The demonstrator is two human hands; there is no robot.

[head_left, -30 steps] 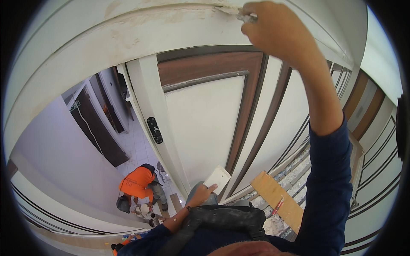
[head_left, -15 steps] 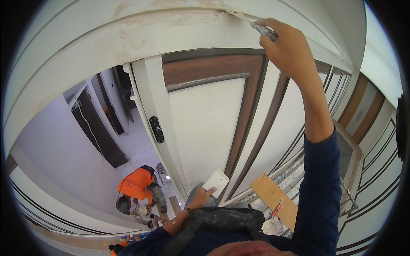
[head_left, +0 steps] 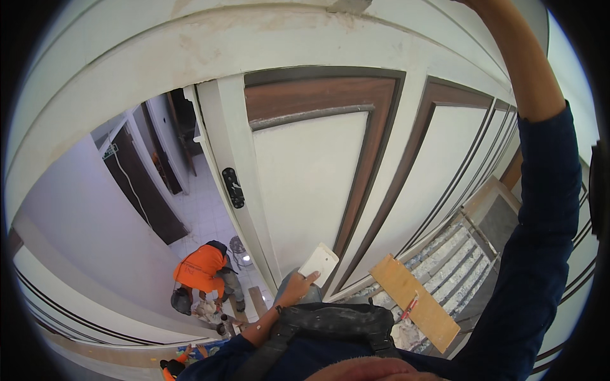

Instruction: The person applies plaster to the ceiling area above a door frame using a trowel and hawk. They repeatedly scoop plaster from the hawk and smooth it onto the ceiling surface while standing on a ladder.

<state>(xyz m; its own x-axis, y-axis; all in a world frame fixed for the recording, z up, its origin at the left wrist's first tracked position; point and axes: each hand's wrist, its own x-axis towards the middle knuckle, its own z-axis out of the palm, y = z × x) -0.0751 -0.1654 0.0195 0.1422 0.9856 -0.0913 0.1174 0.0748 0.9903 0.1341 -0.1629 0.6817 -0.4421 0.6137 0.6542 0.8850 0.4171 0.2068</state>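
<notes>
My left hand [head_left: 295,289] is closed on one end of a flat white rectangular plate [head_left: 323,261] with a small hole, held low before the door. My right arm reaches up to the top edge, where only a sliver of my right hand [head_left: 475,2] shows; its fingers are cut off. Along the upper trim shows the grey blade of a putty knife [head_left: 349,6], its handle out of the picture. Below it runs the white door frame header [head_left: 286,44], smeared with beige filler. A white door panel [head_left: 308,184] with brown moulding stands in front of me.
Down to the left, a person in an orange shirt [head_left: 202,267] bends over the tiled floor. Another orange-clad person [head_left: 171,368] shows at the lower edge. A plank [head_left: 406,298] bearing a red-handled tool [head_left: 410,307] lies across plaster-spattered slats [head_left: 460,270] at lower right.
My right hand has risen almost out of the picture at the top, with the putty knife blade higher in view. My left hand and the white plate stay nearly in place.
</notes>
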